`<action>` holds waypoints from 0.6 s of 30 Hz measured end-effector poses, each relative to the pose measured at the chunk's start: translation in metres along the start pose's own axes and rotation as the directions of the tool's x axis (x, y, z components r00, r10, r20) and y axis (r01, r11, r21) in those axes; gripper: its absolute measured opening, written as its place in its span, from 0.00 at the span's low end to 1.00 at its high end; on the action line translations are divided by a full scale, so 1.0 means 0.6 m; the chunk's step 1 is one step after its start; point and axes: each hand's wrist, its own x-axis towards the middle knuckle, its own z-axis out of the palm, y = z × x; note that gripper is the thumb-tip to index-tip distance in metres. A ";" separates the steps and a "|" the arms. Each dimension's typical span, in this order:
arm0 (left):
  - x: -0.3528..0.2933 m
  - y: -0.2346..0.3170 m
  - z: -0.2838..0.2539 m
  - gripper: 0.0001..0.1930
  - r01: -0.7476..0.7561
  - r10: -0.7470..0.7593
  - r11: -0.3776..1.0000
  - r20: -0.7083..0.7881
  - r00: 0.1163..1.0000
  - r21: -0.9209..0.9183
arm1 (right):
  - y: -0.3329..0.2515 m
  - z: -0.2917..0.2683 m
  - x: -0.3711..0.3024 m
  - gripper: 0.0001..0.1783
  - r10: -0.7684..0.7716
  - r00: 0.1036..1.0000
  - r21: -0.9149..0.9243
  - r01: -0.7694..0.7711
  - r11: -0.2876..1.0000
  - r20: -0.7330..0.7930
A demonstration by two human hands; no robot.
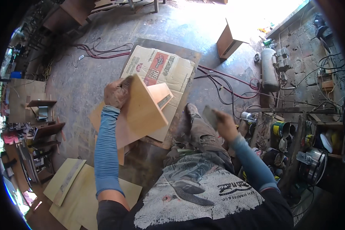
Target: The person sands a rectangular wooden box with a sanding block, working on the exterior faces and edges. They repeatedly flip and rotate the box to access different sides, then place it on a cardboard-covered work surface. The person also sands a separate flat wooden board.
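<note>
My left hand (117,92) is closed on the upper left edge of a pale wooden piece (143,109) made of joined flat boards, one with a dark slot. It is held tilted over a flattened cardboard sheet (182,76). My right hand (227,125) is off to the right of the wood, apart from it. Between its fingers is a flat greyish pad (210,116), which looks like a sanding pad or folded sandpaper. The fingertips behind the pad are partly hidden.
The cardboard lies on a larger board (197,57) on the floor. Beyond stands another joined wooden piece (227,43). At right are a grey compressor tank (270,73), red and black hoses (234,78) and several cans (281,129). Loose panels (86,195) lie at lower left.
</note>
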 end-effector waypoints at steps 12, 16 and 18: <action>0.017 -0.017 0.088 0.26 -0.167 0.241 0.867 -0.101 0.965 0.470 | 0.082 0.031 0.315 0.26 0.149 0.954 0.222 -0.209 0.952 0.259; 0.035 -0.112 0.116 0.33 0.518 -0.374 0.806 -0.431 0.821 0.286 | -0.083 0.164 0.355 0.24 -0.299 0.931 0.355 0.212 0.910 0.209; 0.036 -0.093 0.128 0.31 0.540 -0.449 0.790 -0.326 0.832 0.291 | -0.192 0.215 0.384 0.25 -0.428 0.886 0.431 0.320 0.844 0.178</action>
